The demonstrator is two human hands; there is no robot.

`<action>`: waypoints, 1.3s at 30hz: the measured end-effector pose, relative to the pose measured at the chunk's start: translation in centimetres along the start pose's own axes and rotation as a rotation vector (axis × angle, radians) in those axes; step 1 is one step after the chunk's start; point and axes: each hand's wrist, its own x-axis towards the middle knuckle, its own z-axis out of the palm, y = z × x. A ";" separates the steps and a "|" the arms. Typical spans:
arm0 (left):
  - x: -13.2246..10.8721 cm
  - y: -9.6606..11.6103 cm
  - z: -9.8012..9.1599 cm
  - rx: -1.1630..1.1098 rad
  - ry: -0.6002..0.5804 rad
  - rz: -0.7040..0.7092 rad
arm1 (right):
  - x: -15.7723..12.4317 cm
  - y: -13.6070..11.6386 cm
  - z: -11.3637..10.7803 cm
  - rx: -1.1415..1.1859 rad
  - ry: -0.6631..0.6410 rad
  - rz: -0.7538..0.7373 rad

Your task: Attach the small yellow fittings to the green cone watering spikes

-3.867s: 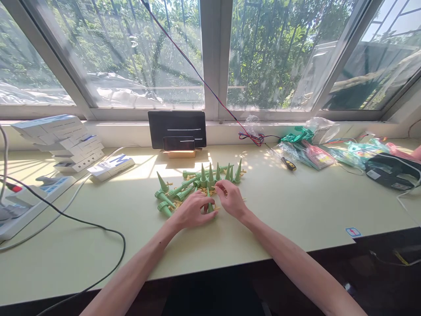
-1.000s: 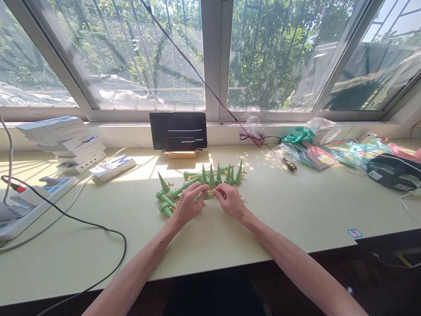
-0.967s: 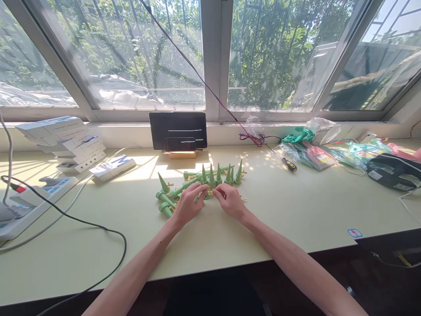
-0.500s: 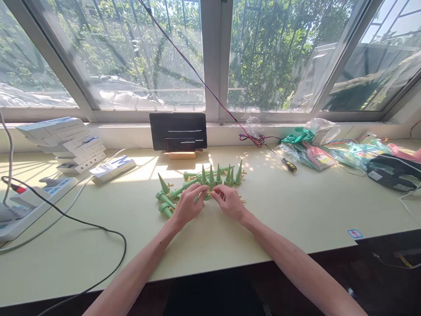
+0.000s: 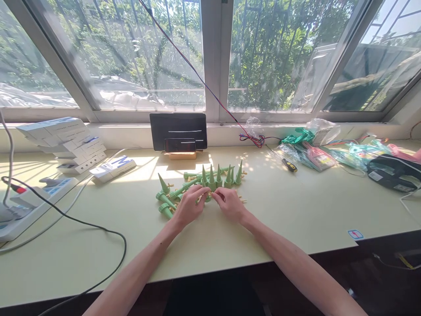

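Observation:
My left hand (image 5: 191,202) and my right hand (image 5: 230,202) meet at the fingertips over the table. Both are closed in a pinch on a small yellow valve piece (image 5: 211,193), mostly covered by the fingers. A bit of green plastic shows under the left fingers; whether it joins the valve I cannot tell. Just beyond the hands, several green plant watering spikes (image 5: 219,176) stand point up in a cluster. More green spikes (image 5: 166,210) lie on their sides left of my left hand, and one spike (image 5: 162,183) stands there upright. Small yellow valves stick out among them.
A tablet (image 5: 177,127) with a phone (image 5: 179,145) before it leans at the window. On the left are stacked white boxes (image 5: 59,136), a power strip (image 5: 39,206) and a black cable (image 5: 98,227). Plastic bags (image 5: 317,156) and a yellow-black tool (image 5: 289,165) lie right.
Both hands stay together at nearly the same spot; the fingertips have shifted very slightly toward me. The spikes around them have not visibly moved.

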 end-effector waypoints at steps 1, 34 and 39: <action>0.0 0.0 0.0 -0.001 -0.003 -0.001 | 0.0 0.0 0.0 -0.008 -0.002 0.004; -0.5 0.2 0.8 0.029 0.005 0.013 | -0.4 0.8 0.5 0.029 0.003 0.002; -0.5 0.3 0.8 0.009 0.007 -0.028 | -0.4 0.5 0.3 0.060 0.023 0.002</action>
